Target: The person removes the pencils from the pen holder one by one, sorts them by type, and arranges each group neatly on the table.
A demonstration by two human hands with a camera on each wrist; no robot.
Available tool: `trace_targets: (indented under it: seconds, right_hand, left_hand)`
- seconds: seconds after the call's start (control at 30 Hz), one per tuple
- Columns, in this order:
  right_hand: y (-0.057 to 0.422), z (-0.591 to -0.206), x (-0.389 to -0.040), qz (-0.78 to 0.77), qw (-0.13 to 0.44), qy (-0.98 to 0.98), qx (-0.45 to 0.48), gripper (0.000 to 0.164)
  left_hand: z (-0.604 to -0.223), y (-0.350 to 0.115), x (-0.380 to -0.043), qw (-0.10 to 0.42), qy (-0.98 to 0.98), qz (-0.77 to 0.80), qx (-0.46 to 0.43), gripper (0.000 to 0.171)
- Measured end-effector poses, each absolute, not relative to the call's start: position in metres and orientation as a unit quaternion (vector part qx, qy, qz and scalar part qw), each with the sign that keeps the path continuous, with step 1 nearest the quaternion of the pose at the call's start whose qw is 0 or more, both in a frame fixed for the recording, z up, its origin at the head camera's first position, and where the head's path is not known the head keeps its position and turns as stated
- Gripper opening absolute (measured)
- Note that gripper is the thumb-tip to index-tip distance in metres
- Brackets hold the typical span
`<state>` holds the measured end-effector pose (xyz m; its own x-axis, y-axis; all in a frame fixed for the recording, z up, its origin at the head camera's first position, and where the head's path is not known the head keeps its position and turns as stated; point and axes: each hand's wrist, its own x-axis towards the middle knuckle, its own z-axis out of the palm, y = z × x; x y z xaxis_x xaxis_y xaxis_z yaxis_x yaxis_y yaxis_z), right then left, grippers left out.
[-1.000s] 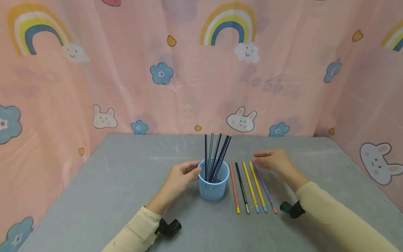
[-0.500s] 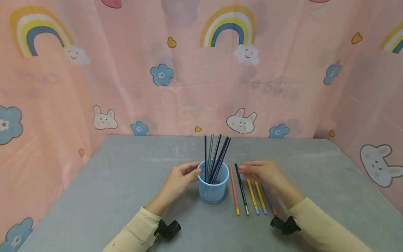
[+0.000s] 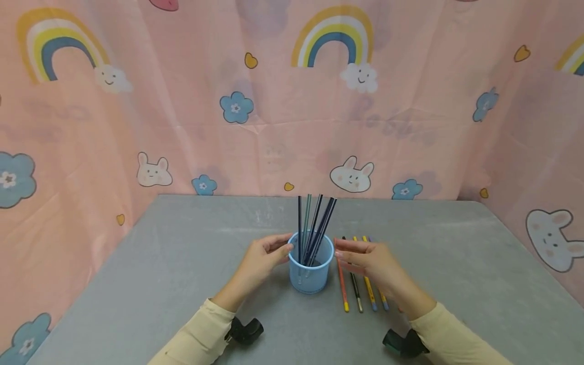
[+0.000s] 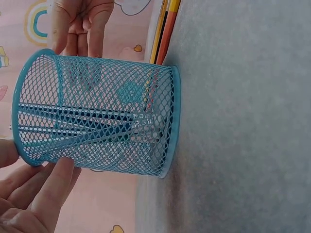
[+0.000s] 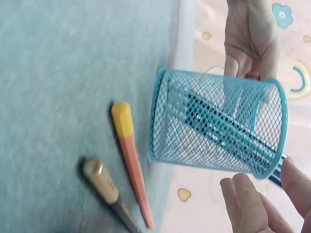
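A light blue mesh pencil cup (image 3: 308,280) stands upright on the grey table, holding several dark pencils (image 3: 325,221) and a green one. My left hand (image 3: 257,263) holds the cup's left side, thumb by the rim and fingers against the mesh. On the other side, my right hand (image 3: 378,264) is at the rim with its fingers extended and nothing in them; the right wrist view shows its fingertips just off the mesh. Beneath the right hand lie an orange pencil (image 3: 342,289), a black pencil (image 3: 356,291) and yellow pencils (image 3: 368,290), partly covered by it.
A purple pencil shows only at its ends behind the right hand. The grey table (image 3: 182,263) reaches back to a pink curtain (image 3: 274,142) printed with rainbows and rabbits. A black wrist camera (image 3: 246,332) sits under each forearm.
My right hand has moved left and toward me, across the row of pencils to the cup. The left hand and the cup have stayed in place.
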<state>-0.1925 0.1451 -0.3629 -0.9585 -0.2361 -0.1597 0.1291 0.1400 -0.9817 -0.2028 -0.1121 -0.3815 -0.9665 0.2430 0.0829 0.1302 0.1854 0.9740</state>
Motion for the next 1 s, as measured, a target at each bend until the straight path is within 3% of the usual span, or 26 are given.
trace_targets:
  seconds: [1.0]
  right_hand:
    - [0.120, -0.367, -0.186, -0.673, 0.108, 0.731, 0.009, 0.050]
  left_hand:
    - [-0.377, -0.114, -0.205, 0.056, 0.762, 0.634, 0.118, 0.038]
